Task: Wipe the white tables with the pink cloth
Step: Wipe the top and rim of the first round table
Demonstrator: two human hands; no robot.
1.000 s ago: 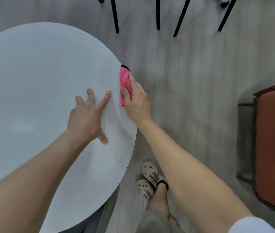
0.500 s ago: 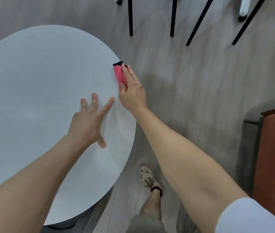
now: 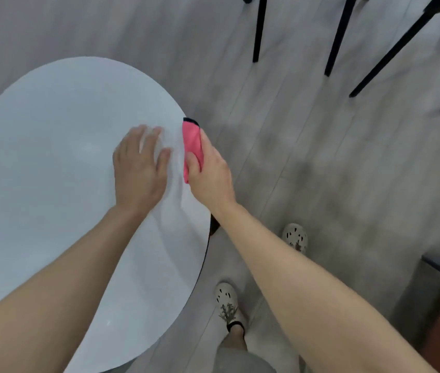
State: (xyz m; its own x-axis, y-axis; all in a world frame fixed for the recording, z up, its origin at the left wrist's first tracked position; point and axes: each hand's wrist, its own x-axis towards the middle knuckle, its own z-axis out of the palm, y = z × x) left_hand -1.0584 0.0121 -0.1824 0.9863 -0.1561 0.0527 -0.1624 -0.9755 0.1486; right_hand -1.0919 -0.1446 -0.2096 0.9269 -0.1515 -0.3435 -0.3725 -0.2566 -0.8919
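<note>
Our right hand [image 3: 209, 175] grips the folded pink cloth [image 3: 192, 142] between thumb and fingers, right at the right edge of the round white table [image 3: 52, 157]. Our left hand [image 3: 139, 170] lies palm down on the tabletop just beside it, fingers relaxed and close together. Grey floor [image 3: 321, 162] opens to the right, with black chair legs [image 3: 258, 30] at the far side.

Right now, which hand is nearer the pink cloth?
Right. The right hand grips the cloth at the table edge. The left hand lies on the tabletop to the cloth's left, not touching it.
</note>
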